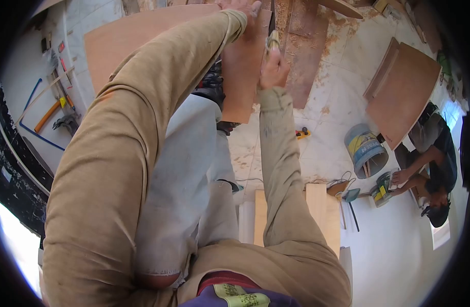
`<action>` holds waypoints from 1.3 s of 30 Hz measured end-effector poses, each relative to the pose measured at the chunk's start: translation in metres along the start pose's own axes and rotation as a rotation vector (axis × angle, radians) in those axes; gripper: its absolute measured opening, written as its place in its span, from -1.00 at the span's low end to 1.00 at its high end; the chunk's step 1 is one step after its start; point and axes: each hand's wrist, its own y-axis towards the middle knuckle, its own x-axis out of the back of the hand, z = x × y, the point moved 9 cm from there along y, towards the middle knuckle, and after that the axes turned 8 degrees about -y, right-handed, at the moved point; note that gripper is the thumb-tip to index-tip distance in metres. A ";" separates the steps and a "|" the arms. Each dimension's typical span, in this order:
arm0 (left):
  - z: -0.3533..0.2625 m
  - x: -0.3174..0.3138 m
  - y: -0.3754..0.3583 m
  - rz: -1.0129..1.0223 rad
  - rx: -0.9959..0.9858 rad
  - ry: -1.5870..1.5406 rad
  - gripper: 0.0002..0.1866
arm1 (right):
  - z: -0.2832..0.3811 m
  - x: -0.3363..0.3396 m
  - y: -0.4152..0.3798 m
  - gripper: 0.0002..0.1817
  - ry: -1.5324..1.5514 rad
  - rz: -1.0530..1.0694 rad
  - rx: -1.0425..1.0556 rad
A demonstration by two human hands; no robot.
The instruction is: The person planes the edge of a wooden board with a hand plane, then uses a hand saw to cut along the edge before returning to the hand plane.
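Near the top centre, my right hand is wrapped round the pale handle of a tool, whose dark blade points up along the edge of a brown wooden board. My left hand reaches to the top edge of the view, above that board; its fingers are only partly seen and blurred. A larger curved wooden panel extends to the left under my left arm. Wood shavings and further boards are to the right of my right hand.
Hand tools, including an orange-handled one, lie on the floor at left. A bucket stands at right, near a curved panel and a crouching co-worker. Pale boards lie beside my right arm.
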 end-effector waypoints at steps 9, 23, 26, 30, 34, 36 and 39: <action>0.006 -0.019 0.015 0.035 0.088 0.011 -0.49 | 0.033 -0.003 0.015 -0.56 -0.114 -0.070 0.143; -0.013 0.024 -0.019 0.020 0.065 -0.024 -0.59 | 0.048 -0.008 0.032 -0.55 -0.195 -0.111 0.214; -0.004 0.005 -0.012 -0.026 0.035 0.016 -0.60 | 0.045 -0.009 0.023 -0.54 -0.151 -0.059 0.134; -0.007 0.010 -0.011 -0.087 -0.013 0.085 -0.65 | -0.004 0.037 -0.109 -0.57 -0.147 0.043 -0.021; -0.001 -0.009 -0.005 -0.106 0.037 -0.002 -0.66 | 0.004 0.025 -0.067 -0.57 -0.231 0.008 0.071; 0.001 -0.002 0.001 -0.081 0.098 -0.030 -0.67 | 0.042 -0.004 0.017 -0.61 -0.145 -0.121 0.228; -0.008 0.022 -0.017 0.007 0.099 0.004 -0.60 | 0.041 -0.009 0.025 -0.60 -0.151 -0.132 0.239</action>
